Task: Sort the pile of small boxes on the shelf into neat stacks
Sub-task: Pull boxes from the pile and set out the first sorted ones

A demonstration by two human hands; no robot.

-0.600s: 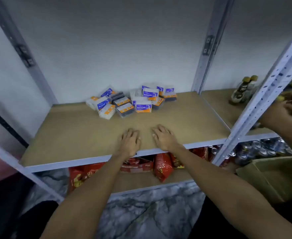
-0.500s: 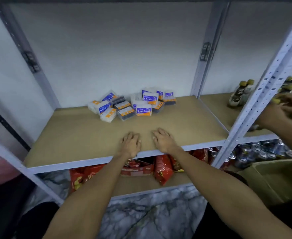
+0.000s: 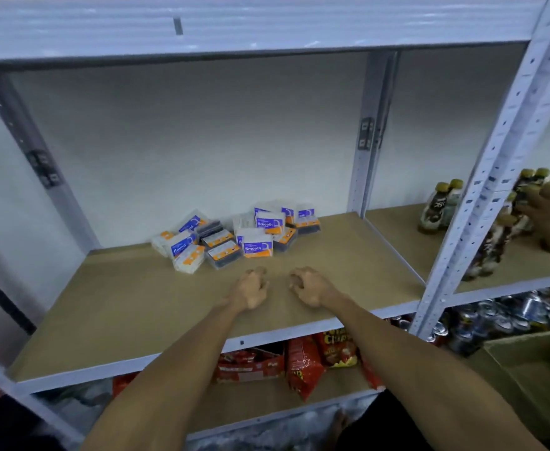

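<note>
Now | boxes (image 3: pixel 254 245): "Smooth", "Round" | left hand (image 3: pixel 250 288), right hand (image 3: pixel 309 286): loosely curled

Bottles (image 3: pixel 439 206) right; snack bags (image 3: pixel 302 362), cans (image 3: pixel 507 317) below.

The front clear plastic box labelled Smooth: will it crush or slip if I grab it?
Probably stiff: the small clear plastic box with the purple-and-orange Smooth label keeps flat faces and sharp edges. Its glossy plastic may be somewhat slippery. It stands against other boxes in the pile, so lifting it could shift them.
</note>
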